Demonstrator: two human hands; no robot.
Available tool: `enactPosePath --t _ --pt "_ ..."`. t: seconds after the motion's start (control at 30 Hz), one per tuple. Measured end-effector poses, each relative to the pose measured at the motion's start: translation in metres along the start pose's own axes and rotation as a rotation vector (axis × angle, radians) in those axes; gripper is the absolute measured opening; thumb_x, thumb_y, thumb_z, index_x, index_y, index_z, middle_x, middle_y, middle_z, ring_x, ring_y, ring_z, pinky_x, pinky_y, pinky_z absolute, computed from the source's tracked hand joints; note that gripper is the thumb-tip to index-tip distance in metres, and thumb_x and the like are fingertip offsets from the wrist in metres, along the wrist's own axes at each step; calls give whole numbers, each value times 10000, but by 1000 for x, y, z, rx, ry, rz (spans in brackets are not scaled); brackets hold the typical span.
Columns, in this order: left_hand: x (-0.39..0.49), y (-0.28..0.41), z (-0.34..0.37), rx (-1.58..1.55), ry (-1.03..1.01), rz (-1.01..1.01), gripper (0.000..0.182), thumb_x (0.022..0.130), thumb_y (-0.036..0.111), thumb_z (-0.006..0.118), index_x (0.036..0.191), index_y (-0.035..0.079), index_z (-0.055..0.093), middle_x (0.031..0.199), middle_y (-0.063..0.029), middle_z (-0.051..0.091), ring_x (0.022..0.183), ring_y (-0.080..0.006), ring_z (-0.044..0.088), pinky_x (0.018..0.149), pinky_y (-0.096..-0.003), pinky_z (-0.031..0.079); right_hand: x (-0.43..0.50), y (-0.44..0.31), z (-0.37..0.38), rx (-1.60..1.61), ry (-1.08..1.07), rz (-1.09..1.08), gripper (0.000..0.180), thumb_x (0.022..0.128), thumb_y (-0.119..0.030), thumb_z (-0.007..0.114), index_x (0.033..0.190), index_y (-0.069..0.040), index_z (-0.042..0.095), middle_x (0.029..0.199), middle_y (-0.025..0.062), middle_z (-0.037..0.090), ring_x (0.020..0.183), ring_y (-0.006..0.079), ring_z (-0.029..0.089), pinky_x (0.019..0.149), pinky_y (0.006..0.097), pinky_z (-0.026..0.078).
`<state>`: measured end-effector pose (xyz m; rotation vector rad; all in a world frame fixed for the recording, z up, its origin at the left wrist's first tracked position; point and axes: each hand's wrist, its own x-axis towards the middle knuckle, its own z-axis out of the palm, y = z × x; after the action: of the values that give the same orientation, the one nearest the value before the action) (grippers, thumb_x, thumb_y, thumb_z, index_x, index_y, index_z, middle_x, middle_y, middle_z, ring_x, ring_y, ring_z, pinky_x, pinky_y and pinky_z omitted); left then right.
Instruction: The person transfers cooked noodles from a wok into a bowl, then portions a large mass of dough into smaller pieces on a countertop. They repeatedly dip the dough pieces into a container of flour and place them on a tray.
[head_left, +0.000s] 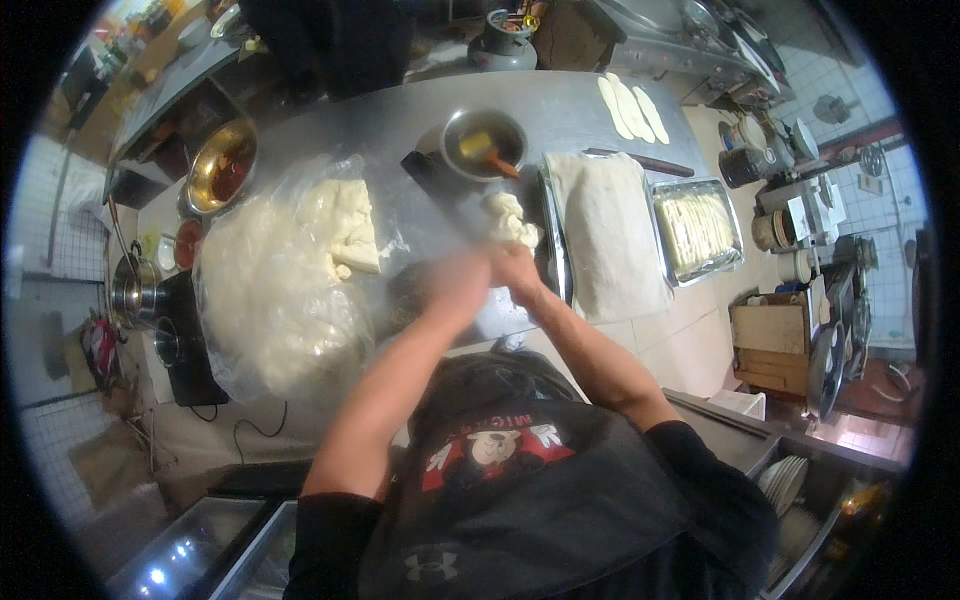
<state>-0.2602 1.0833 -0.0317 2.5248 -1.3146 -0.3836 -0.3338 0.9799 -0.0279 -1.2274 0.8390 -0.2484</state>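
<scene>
My left hand (461, 281) is blurred and sits close beside my right hand (516, 271) over the near part of the metal table. The right hand's fingers are curled. Right at their far side lies a small heap of pale dough pieces (508, 216), partly covered by the hand. What either hand holds is hidden. Farther left, a large mass of dough (281, 300) lies under clear plastic film, with a bare cut end (352, 225) facing my hands. Beyond the heap stands a round metal pot (484, 124) of dark liquid, with a wooden-handled brush (495, 161) in it.
Right of my hands, a cloth-covered tray (607, 232) stands beside a metal tray of dough strips (697, 229). A thin rolling pin (652, 163) and several flat dough strips (630, 109) lie behind. A golden bowl (221, 169) stands at the left edge; a gas cylinder (502, 49) is beyond the table.
</scene>
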Motion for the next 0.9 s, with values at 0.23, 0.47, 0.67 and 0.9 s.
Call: enactPosePath --t 0.23,0.47,0.67,0.9 --pt "4 -26 14 -178 -189 -340 165 866 214 683 967 83 676 917 -158 709 887 -328 703 745 -403 566 -96 -81 26 -621 -421 -479 217 892 -164 619 1019 -48 750 900 201 741 844 330 730 712 388 575" --pt "-50 -71 70 -307 284 -162 438 788 296 836 1060 31 618 1208 -147 593 1160 -315 557 937 -464 457 -1 -2 -61 -1270 170 -618 621 843 -236 739 1364 -21 479 1400 246 476 1261 426 494 1026 464 445" --pt "-63 -70 75 -98 200 -231 470 762 207 801 1148 36 595 1226 -171 611 1176 -370 567 968 -474 467 -29 -4 -56 -1192 47 -687 638 854 -170 723 1410 -7 458 1441 278 434 1290 457 466 1084 468 415" --pt "-34 -74 86 -751 116 -411 325 833 324 770 953 52 640 853 -128 689 782 -311 679 722 -432 539 -58 40 -65 -968 65 -552 561 858 -111 688 1371 4 492 1408 276 468 1292 463 467 1089 490 414"
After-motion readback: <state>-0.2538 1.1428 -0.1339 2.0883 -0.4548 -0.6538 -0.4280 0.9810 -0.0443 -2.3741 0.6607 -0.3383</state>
